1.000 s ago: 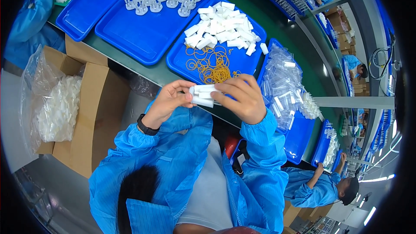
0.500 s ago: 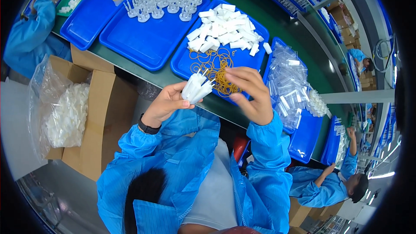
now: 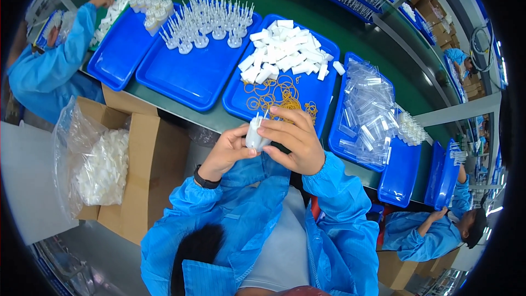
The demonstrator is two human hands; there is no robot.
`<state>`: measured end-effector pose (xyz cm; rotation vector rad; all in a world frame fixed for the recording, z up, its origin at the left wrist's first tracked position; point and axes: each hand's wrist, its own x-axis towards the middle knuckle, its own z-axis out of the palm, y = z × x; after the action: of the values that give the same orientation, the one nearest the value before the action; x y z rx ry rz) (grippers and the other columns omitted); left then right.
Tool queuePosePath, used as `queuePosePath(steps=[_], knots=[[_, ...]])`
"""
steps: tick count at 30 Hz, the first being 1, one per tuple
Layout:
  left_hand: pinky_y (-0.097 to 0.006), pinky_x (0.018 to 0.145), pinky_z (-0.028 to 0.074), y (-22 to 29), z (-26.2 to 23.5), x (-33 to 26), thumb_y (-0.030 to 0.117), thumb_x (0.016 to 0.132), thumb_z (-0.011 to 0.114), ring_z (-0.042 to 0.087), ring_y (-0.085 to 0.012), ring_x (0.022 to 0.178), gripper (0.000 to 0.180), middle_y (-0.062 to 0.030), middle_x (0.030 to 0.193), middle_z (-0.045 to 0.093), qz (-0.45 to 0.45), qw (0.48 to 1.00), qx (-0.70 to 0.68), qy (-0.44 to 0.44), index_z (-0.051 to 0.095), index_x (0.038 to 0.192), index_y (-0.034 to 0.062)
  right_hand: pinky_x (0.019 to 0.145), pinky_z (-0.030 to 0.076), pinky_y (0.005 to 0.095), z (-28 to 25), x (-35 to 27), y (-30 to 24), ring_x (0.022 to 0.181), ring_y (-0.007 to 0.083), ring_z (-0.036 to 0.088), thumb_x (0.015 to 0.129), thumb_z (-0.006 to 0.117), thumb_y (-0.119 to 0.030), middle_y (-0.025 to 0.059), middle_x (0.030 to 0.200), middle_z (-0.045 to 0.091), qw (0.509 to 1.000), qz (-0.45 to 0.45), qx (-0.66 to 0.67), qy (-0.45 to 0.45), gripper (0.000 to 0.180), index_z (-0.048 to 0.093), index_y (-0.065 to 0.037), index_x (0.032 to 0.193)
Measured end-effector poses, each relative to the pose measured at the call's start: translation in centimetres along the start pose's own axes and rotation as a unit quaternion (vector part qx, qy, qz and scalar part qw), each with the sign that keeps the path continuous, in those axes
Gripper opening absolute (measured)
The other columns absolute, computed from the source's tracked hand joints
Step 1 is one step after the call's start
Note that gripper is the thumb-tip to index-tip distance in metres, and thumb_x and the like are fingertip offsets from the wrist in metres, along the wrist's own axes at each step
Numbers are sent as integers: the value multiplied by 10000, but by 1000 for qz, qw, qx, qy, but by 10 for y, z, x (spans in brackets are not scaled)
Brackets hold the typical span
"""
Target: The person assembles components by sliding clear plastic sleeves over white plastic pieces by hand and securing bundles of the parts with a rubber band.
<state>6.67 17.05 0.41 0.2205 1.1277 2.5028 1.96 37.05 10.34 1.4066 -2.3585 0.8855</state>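
My left hand, a black band on its wrist, grips a small bundle of white plastic pieces with thin prongs pointing up. My right hand closes round the bundle from the other side, its fingers hiding part of it. Both hands are in front of the near edge of a blue tray. On that tray lie yellow-brown rubber bands and, farther back, a heap of white plastic blocks.
Left stands another blue tray with clear pronged parts. Right, a blue tray holds clear plastic tubes. An open cardboard box with bagged white parts stands at my left. Co-workers in blue sit at both sides.
My right hand has come in from over the rubber bands and closed on the white pieces beside my left hand. The whole view has shifted, and the left co-worker's arm has reached toward the green tray.
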Motion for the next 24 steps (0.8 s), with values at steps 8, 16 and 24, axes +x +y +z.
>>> queuePosePath(steps=[8, 16, 24], knots=[[-345, 869, 524, 39, -11, 13, 120, 750, 769, 592, -245, 1099, 687, -139, 1249, 559, 125, 977, 131, 115, 424, 1334, 15, 1030, 334, 449, 0, -14, 1, 1280, 327, 399, 773, 739, -251, 94, 1392, 450, 995, 82, 38, 46, 521, 592, -164, 1265], [-359, 859, 480, 89, -85, 40, 99, 750, 740, 619, -324, 1031, 580, -203, 1098, 615, 179, 629, 695, 300, 426, 1232, 31, 973, 386, 440, -1, -64, 26, 1180, 339, 473, 789, 663, -74, 121, 1303, 502, 963, 211, -98, 134, 498, 565, -132, 1274], [-417, 1092, 278, 88, -52, 39, 45, 708, 746, 359, -391, 1329, 1021, -256, 1433, 366, 258, 619, 684, 287, 98, 1496, 7, 906, 469, 421, -2, -113, 35, 1113, 363, 516, 758, 530, 106, 172, 1240, 516, 925, 306, -153, 165, 554, 547, -91, 1276]])
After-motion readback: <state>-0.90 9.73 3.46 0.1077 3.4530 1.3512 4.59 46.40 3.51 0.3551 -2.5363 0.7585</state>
